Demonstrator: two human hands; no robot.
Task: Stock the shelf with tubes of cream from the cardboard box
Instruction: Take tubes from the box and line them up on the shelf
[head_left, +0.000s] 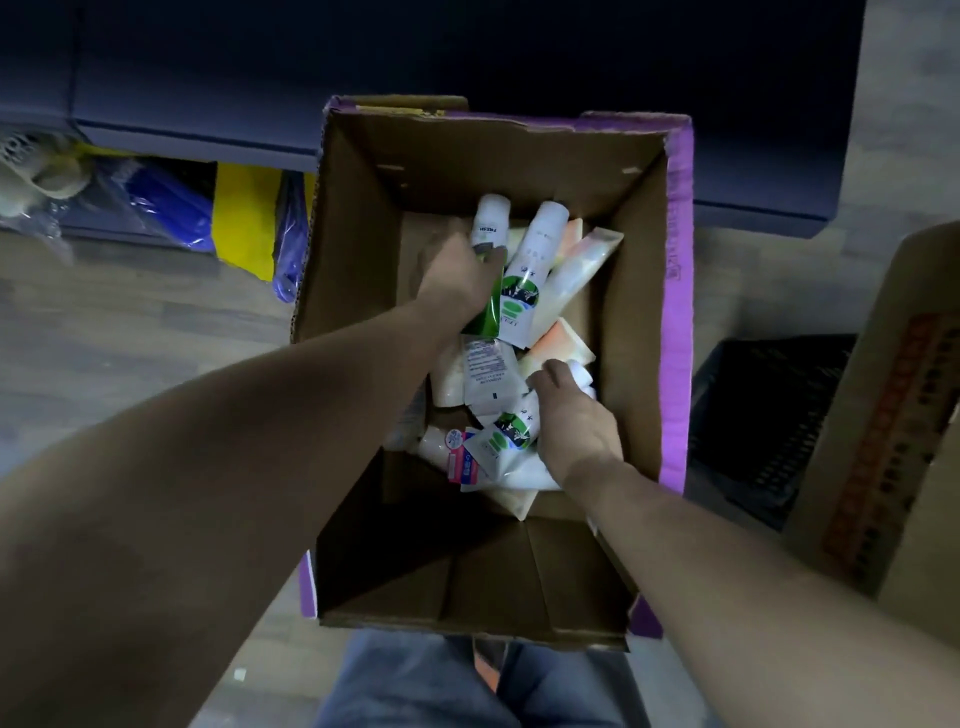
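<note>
Both hands are reaching down into the open box (675, 291), which is sitting on the floor (130, 332) between the person's knees and the dark shelf (467, 62) beyond it. The left hand (457, 280) is gripping a green and white tube (488, 260) at the far end of the pile, fingers curling round its middle, the white cap pointing away from the person. The right hand (571, 415) is curling over the near right part of the pile, fingertips pressing on a white tube (579, 371); whether it is actually grasping it cannot be told.

The box is holding a loose heap of tubes (488, 374), lying crossed over one another: mostly white, two with a green mountain print, some peach, one with a pink label. Roughly a dozen are showing, though the overlap is making an exact count impossible. The heap is covering the far half of the box bottom; the near half is lying in shadow.

To the right of the box a black crate (769, 415) is standing on the floor, and beside it a second cardboard carton (883, 415). Left of the box, blue and yellow bags (208, 218) are lying against the shelf base.
</note>
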